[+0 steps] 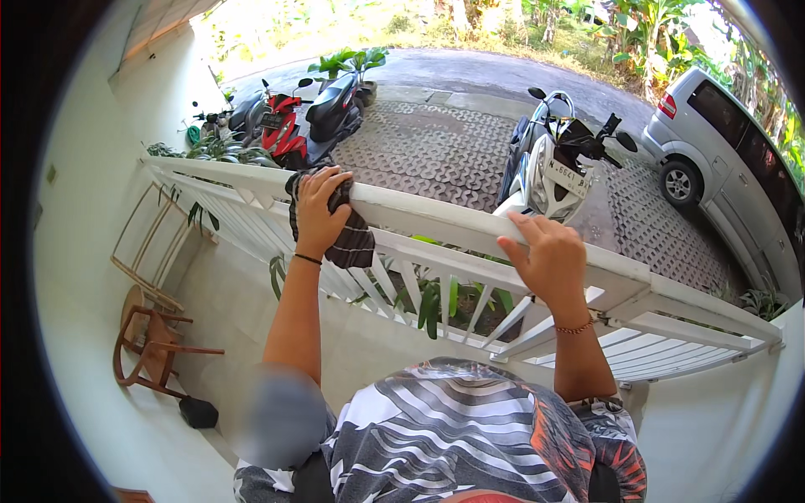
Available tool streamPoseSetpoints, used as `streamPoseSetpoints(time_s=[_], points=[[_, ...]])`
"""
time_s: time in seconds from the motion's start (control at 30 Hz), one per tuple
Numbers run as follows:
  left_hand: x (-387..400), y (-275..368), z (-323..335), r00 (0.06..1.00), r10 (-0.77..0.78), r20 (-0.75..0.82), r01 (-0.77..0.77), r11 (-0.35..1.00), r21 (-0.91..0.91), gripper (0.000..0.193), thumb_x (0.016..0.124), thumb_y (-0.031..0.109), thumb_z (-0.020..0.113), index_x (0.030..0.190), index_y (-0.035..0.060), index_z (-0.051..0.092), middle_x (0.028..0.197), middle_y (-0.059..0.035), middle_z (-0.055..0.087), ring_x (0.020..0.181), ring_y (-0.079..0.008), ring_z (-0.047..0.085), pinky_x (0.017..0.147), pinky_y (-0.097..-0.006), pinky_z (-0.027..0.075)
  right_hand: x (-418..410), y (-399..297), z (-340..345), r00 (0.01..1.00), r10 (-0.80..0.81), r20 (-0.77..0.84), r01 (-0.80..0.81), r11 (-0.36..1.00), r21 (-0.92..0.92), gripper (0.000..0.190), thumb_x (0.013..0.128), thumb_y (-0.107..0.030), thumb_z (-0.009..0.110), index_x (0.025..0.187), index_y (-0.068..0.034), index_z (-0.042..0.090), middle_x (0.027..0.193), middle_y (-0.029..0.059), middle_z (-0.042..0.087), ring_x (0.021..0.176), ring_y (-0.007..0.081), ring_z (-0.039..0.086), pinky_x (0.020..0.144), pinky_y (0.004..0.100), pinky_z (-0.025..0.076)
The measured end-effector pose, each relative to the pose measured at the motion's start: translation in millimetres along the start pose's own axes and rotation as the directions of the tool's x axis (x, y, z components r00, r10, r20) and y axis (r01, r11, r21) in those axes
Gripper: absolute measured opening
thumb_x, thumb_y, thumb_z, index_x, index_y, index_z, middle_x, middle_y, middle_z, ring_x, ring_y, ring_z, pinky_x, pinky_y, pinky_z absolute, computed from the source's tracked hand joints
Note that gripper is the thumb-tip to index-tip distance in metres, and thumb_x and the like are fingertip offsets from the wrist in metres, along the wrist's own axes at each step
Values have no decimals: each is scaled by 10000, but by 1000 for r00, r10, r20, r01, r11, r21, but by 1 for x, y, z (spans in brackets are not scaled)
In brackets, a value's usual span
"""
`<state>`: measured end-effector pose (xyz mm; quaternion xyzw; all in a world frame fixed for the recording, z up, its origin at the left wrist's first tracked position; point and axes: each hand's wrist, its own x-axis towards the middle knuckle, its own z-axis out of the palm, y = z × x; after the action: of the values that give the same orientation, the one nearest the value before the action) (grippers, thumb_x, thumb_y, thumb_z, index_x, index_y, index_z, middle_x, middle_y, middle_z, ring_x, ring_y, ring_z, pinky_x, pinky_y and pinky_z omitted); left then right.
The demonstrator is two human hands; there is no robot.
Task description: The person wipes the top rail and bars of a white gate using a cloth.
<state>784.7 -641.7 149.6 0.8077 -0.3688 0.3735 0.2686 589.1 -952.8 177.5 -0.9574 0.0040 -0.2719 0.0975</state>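
Observation:
A dark striped cloth is draped over the white top rail of a slatted railing. My left hand presses and holds this cloth on the rail, fingers over the top, and part of the fabric hangs down the near side. Farther right along the same rail rests my right hand, with its thumb and index finger apart and no cloth in it; its other fingers are partly hidden. Below the rail run white slats, with green leaves showing between them.
A wooden armchair and a rack of thin poles stand by the left wall. Beyond the railing are a white motor scooter, a red one, a dark one and a silver van. A metal latch sits near my right wrist.

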Motion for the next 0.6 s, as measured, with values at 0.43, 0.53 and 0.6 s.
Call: streamPoseSetpoints(time_s=[0.43,0.53,0.6], points=[[38,264,111,980,157,124,-143,983,-117,261,829,370,650,908,122,655,835,-46,636,818,-267,620,749,-409,476,-85,71,-39,866,-236,-442,381,882,276,240,824,-244,682,1019,-104,701,1122,83,638,1075,312,594,931,446,458],[43,303,130,968,179,174,-158,979,-127,277,825,385,651,897,117,650,803,-46,623,781,-263,619,709,-406,481,-106,89,-47,852,-197,-484,375,876,304,190,824,-217,675,966,-95,710,1088,84,649,1045,304,607,911,440,469],[45,312,133,961,192,197,-168,977,-133,286,823,392,651,892,115,647,786,-45,617,762,-262,619,689,-404,483,-117,99,-50,844,-177,-507,373,872,316,167,824,-203,672,939,-90,714,1070,84,655,1029,300,614,900,437,474]])
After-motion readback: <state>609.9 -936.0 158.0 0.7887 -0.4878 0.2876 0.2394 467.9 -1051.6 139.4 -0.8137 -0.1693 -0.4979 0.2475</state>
